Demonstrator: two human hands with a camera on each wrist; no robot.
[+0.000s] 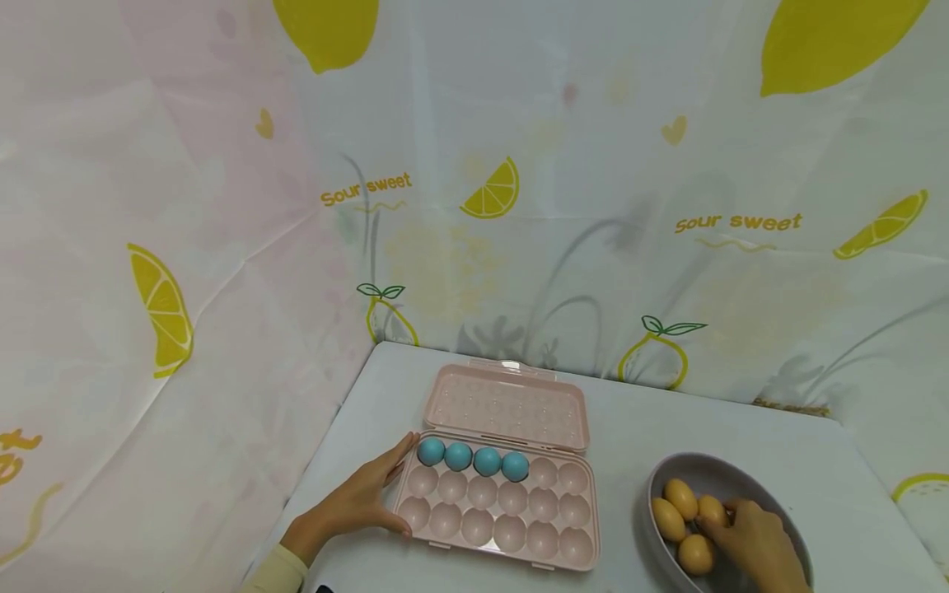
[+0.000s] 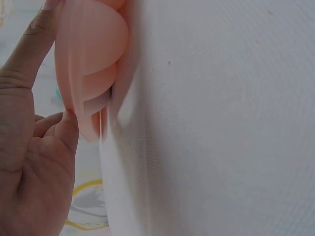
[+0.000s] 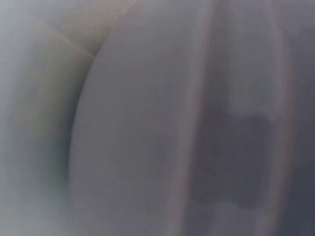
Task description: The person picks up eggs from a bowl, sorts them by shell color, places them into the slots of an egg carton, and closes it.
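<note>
A pink egg box [image 1: 482, 492] lies with its lid [image 1: 511, 403] folded back on the white table. Several blue eggs [image 1: 487, 461] fill the left part of its back row; the other cups hold nothing. My left hand [image 1: 361, 496] grips the box's left end, thumb at the front corner and fingers toward the back. In the left wrist view the thumb and fingers [image 2: 71, 129] touch the box's rim. My right hand [image 1: 759, 539] reaches into a grey bowl [image 1: 656, 469] and pinches a brown egg [image 1: 712, 511]. Beside it lie several more brown eggs [image 1: 669, 519].
The bowl stands on the table [image 1: 623, 428] right of the egg box. A lemon-print cloth [image 1: 460, 272] hangs behind and along the left side. The right wrist view shows only the bowl's blurred grey wall [image 3: 133, 132] and cloth at upper left.
</note>
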